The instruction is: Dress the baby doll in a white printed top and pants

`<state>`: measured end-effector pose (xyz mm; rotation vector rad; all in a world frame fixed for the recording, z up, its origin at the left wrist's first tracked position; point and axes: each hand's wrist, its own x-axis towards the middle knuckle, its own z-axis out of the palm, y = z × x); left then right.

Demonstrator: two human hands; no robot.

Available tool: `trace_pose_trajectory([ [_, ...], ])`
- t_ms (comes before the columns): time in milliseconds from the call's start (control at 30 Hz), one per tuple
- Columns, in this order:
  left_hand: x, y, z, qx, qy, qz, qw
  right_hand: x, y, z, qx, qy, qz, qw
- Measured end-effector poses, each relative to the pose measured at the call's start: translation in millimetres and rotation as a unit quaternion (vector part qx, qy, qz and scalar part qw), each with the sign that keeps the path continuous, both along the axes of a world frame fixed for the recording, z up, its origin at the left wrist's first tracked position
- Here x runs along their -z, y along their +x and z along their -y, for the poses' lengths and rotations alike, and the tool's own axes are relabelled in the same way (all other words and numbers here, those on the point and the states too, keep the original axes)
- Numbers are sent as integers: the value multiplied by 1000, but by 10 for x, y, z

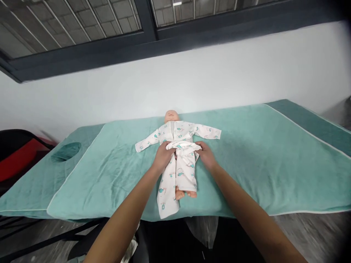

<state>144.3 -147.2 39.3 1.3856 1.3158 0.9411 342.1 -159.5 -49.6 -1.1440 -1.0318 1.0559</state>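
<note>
A baby doll (pixel 172 115) lies on its back, head toward the wall, in a white printed top (pixel 183 128) with long sleeves spread to both sides. White printed trousers (pixel 185 171) lie over its lower body. Both of the doll's feet show below one trouser leg, while the other leg hangs flat beside them. My left hand (pixel 163 155) grips the waistband at its left side, fingers partly hidden by cloth. At the waistband's right side, my right hand (pixel 206 155) pinches the fabric between thumb and fingers.
A green padded bed (pixel 260 153) with white piping carries the doll and stands against a white wall (pixel 219 73). Its left end has a face hole (pixel 65 152). A red and black chair (pixel 20 159) is at far left. Above runs a dark-framed barred window (pixel 148 22).
</note>
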Motion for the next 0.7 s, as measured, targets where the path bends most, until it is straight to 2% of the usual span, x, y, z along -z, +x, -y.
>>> trace_pose_trajectory([
  [133,-66,-260,44,155,-90,87,980,-18,44,62,-28,36,-56,997],
  [200,-69,-422,31,187,-123,130,966,-39,47,80,-41,33,-69,996],
  [333,-6,-559,-166,169,-129,207,955,-57,17,84,-88,15,-127,988],
  [467,46,-389,-489,110,-104,303,941,-142,90,78,-161,9,-123,979],
  [567,111,-195,-651,105,-110,308,939,-425,284,36,-279,-10,-36,959],
  [633,177,-104,-689,101,-109,319,936,-713,385,-55,-380,-44,41,923],
  [700,239,-65,-685,99,-119,342,927,-982,367,-218,-440,-58,116,888],
])
